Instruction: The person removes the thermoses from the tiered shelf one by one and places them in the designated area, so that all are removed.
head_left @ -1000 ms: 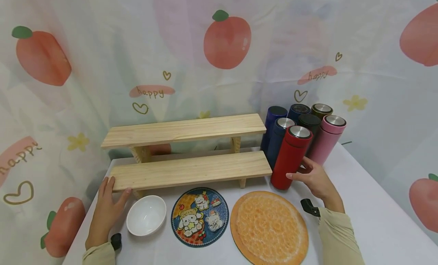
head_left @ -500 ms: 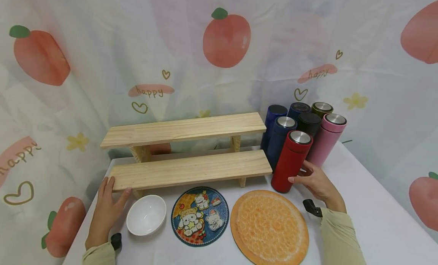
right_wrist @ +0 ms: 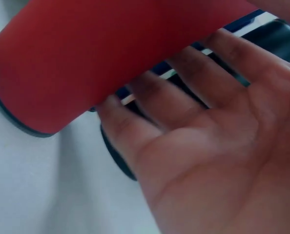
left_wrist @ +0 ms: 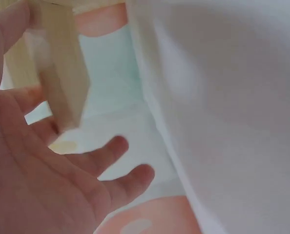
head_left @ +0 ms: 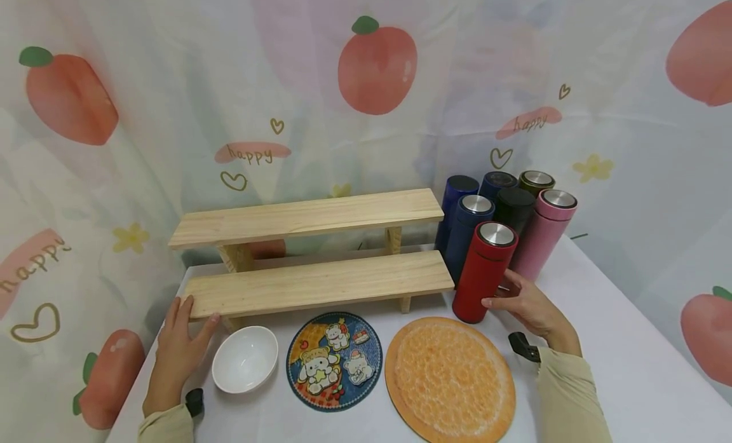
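Note:
A red thermos (head_left: 485,274) with a silver lid top stands on the white table just off the right end of the lower shelf. My right hand (head_left: 534,311) holds it low down, thumb on the near side and fingers behind. In the right wrist view, fingertips touch the red wall (right_wrist: 101,53). At the left, my left hand (head_left: 178,351) grips the front corner of a two-tier wooden shelf (head_left: 320,284). The left wrist view has the thumb and two fingers against the wooden piece (left_wrist: 62,73), while two other fingers (left_wrist: 130,183) extend past it.
Several more thermoses crowd behind the red one, among them a blue one (head_left: 470,233), a black one (head_left: 515,208) and a pink one (head_left: 543,236). In front of the shelf lie a white bowl (head_left: 244,360), a round cartoon mat (head_left: 334,363) and a round bread-like mat (head_left: 452,379).
The red thermos has shifted slightly toward me, away from the other thermoses, with my right hand following. My left hand stays at the shelf corner.

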The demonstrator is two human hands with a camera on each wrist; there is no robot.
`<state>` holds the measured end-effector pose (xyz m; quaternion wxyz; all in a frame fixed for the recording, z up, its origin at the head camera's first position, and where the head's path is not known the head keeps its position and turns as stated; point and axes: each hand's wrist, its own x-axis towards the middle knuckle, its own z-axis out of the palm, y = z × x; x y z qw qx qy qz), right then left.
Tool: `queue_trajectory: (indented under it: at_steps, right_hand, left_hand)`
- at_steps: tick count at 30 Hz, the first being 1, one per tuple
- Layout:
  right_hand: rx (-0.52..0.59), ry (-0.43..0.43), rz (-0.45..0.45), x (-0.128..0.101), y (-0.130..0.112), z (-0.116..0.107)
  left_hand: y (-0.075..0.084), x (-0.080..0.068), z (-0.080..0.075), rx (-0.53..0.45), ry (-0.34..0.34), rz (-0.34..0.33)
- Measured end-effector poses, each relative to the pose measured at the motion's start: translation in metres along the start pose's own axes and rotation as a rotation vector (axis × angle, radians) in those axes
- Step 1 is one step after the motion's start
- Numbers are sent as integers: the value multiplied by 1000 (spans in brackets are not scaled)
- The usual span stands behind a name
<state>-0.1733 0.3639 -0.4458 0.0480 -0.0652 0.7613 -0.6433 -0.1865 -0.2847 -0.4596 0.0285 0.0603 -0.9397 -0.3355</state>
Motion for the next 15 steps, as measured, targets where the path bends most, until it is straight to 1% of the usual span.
queue_trajectory:
  at_steps: [3, 5, 7, 9, 12, 15]
  right_hand:
    - [-42, -1, -12, -6, -5, 0]
    - [-77, 12, -26, -13, -9, 0]
    - [-124, 31, -38, -20, -13, 1]
    - [-178, 34, -45, -28, -17, 3]
    - [-269, 18, -38, -39, -23, 7]
    - [-335, -6, -27, -49, -29, 12]
  left_hand:
    - [6, -3, -2, -1, -12, 2]
    - [11, -7, -5, -15, -9, 22]
    - [15, -12, -7, -35, 4, 58]
    - [18, -17, -10, -46, 30, 114]
    - [20, -26, -13, -45, 63, 194]
    - [22, -35, -14, -41, 71, 249]
